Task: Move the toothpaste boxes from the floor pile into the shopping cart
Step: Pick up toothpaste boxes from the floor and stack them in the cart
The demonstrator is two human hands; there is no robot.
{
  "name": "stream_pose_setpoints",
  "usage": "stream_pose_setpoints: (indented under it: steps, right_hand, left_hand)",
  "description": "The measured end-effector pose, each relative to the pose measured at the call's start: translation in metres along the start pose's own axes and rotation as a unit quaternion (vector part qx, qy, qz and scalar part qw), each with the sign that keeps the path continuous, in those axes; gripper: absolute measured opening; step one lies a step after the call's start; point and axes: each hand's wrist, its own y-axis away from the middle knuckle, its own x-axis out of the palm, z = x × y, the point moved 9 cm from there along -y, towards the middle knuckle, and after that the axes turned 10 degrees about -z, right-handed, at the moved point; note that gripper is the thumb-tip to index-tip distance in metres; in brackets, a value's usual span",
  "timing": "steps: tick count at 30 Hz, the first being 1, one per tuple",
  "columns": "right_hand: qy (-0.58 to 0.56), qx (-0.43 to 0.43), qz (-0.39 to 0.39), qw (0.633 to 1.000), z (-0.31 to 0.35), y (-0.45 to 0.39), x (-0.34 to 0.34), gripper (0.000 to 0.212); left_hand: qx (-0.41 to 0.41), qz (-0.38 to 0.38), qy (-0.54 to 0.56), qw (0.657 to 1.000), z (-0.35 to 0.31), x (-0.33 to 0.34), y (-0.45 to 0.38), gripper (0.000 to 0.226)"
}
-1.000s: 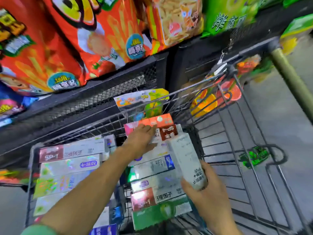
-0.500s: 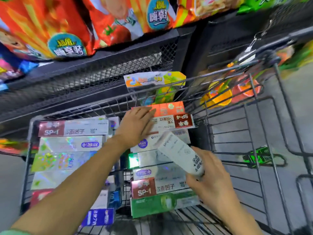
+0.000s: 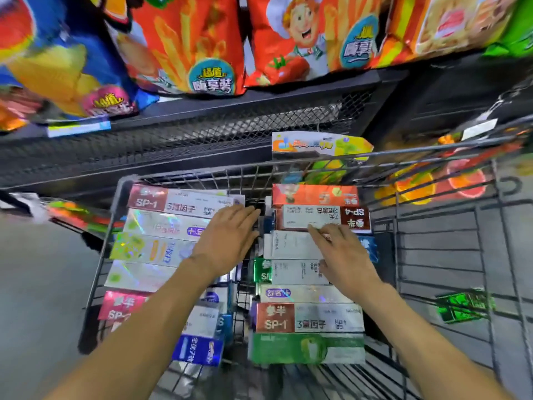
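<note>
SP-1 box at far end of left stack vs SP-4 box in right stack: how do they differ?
The SP-1 box has its red end panel on the left and print reading upright; the SP-4 box has a darker maroon panel on the right and print upside down. SP-1 is the farthest box of its stack; SP-4 lies second, behind an orange box. The right hand touches SP-4; the left hand partly covers SP-1. Both lie flat, crosswise in the shopping cart.

Counts, this frame:
- shopping cart [image 3: 340,157]: 1
- toothpaste boxes, left stack [image 3: 161,226]: 5 flat on top, plus 3 or so partly showing at the near end behind the arm
- toothpaste boxes, right stack [image 3: 308,317]: 7 showing
- hands in the cart: 2, left hand [image 3: 227,241] and right hand [image 3: 343,255]
- big snack bags [image 3: 190,44] on the shelf above: 5 or so, cut off by the frame
</note>
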Motion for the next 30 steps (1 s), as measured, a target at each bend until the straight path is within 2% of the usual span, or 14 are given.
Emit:
stream_pose_setpoints:
  steps: [4, 8, 13, 18, 21, 23, 26, 30]
  right_hand:
    - [0.055, -0.013, 0.003, 0.998, 0.008, 0.001, 0.001, 0.086]
    - [0.027, 0.014, -0.009, 1.0, 0.026, -0.002, -0.028, 0.077]
    - [0.052, -0.021, -0.047, 0.997, 0.115, -0.023, -0.103, 0.065]
    - [0.04, -0.097, -0.111, 0.988, 0.272, -0.047, -0.17, 0.068]
    - [0.026, -0.165, -0.13, 0.977, 0.391, -0.053, -0.195, 0.076]
    - [0.018, -0.21, -0.128, 0.969, 0.473, -0.057, -0.199, 0.079]
    - [0.009, -0.284, -0.125, 0.951, 0.597, -0.058, -0.198, 0.083]
    - [0.011, -0.391, -0.114, 0.913, 0.752, -0.049, -0.183, 0.084]
  left_hand:
    - [0.011, 0.017, 0.0, 1.0, -0.005, -0.004, 0.007, 0.06]
    - [0.012, 0.011, 0.019, 1.0, -0.002, -0.028, 0.026, 0.06]
    - [-0.021, -0.017, 0.005, 1.0, 0.041, -0.092, 0.078, 0.062]
    - [-0.129, -0.077, -0.042, 0.988, 0.127, -0.202, 0.19, 0.064]
    - [-0.218, -0.119, -0.08, 0.965, 0.188, -0.259, 0.301, 0.066]
    - [-0.28, -0.121, -0.104, 0.947, 0.224, -0.284, 0.386, 0.07]
    - [-0.397, -0.112, -0.112, 0.904, 0.272, -0.314, 0.52, 0.076]
    - [-0.547, -0.1, -0.125, 0.822, 0.313, -0.335, 0.675, 0.092]
